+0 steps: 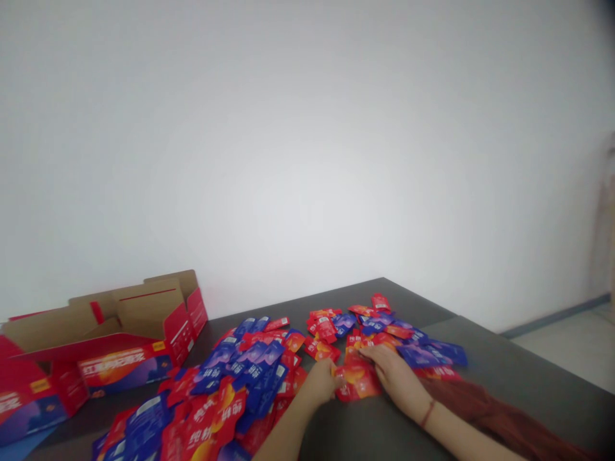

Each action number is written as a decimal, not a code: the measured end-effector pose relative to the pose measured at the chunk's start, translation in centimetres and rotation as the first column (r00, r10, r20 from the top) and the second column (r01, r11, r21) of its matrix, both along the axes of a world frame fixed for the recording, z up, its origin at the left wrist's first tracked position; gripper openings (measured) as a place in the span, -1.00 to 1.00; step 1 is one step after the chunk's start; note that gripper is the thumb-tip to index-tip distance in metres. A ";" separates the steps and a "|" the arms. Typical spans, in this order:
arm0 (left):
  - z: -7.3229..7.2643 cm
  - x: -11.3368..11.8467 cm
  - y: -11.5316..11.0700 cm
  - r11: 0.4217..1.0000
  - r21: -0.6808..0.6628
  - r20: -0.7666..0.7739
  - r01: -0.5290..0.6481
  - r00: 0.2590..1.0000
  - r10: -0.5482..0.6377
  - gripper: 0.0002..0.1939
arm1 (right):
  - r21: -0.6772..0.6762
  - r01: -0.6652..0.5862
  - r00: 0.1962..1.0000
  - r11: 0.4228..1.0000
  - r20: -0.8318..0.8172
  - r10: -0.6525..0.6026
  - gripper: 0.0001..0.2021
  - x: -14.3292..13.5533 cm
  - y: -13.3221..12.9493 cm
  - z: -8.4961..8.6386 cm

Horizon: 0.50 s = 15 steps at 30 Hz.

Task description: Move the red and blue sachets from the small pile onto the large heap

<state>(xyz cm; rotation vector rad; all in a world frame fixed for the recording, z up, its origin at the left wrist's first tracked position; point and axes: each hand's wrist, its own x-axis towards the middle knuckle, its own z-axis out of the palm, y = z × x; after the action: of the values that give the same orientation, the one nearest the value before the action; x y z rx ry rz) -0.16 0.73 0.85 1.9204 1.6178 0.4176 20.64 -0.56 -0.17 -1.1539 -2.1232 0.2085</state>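
A red-orange pouch (358, 382) lies between my hands near the front of the dark table. My left hand (323, 382) has its fingers closed on the pouch's left edge. Over the pouch's upper right side rests my right hand (391, 374), its fingers stretched forward and touching pouches there; its fingertips are slightly blurred. Beyond both hands spreads a loose group of red and blue pouches (372, 325). A larger heap of red and blue pouches (254, 358) lies to the left of my left hand.
Open red cardboard boxes (125, 370) with brown insides stand at the left. The dark table (509, 378) reaches to the right, with its far corner near the pale wall (307, 160). A brown cloth or sleeve (494, 410) lies beside my right forearm.
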 end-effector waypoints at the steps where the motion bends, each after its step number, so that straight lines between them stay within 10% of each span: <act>1: -0.4 0.1 -0.1 1.000 -0.014 0.017 -0.005 1.000 0.005 -0.81 | 0.020 -0.022 0.999 1.000 0.034 0.022 -0.53 -0.3 -0.1 -0.2; 15: -3.1 -0.4 0.0 0.993 -0.058 0.404 0.100 0.912 -0.068 -0.39 | 0.053 0.012 0.938 0.999 0.346 -0.030 -0.75 -4.3 -1.4 -1.1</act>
<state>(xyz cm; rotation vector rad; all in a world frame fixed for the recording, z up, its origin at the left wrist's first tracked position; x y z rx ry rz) -0.54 0.71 -2.25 1.7021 1.2588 0.6566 16.36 -2.01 -1.24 -1.2566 -2.4036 -0.0653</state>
